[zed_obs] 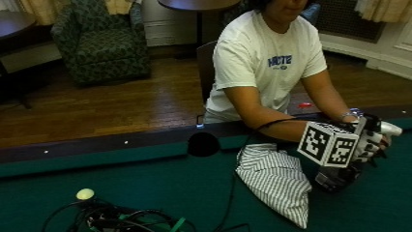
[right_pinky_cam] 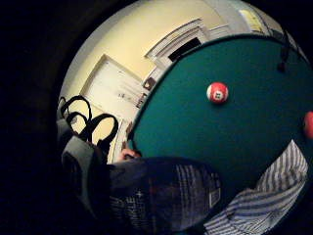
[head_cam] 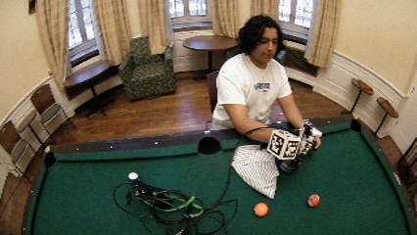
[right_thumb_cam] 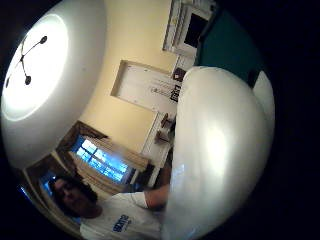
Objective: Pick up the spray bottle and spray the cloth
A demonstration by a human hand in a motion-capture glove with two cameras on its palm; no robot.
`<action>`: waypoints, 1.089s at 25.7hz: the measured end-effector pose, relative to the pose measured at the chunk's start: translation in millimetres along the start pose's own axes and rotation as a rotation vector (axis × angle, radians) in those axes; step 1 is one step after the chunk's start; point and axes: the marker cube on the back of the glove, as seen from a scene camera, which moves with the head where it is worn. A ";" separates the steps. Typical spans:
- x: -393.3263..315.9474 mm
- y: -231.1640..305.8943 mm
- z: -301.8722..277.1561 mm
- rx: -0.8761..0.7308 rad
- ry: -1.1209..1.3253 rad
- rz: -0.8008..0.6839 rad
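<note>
The spray bottle has a dark body and a white spray head. It stands upright on the green felt just right of the striped cloth. My gloved right hand grips the bottle near its neck, fingers curled round it. The person's bare left hand touches the bottle's head from the other side. In the little finger side palm view the bottle's labelled body sits close beside the cloth. The white head fills much of the thumb side palm view.
This is a pool table with a corner-to-corner rail and a side pocket. An orange ball and a red-and-white ball lie in front of the cloth. A white ball and a tangle of cables lie at the left.
</note>
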 end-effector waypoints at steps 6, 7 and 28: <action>2.3 -21.1 12.8 -0.018 0.007 0.019; 2.6 -23.8 14.7 -0.019 0.009 0.021; 9.0 -77.8 50.9 -0.025 0.024 0.066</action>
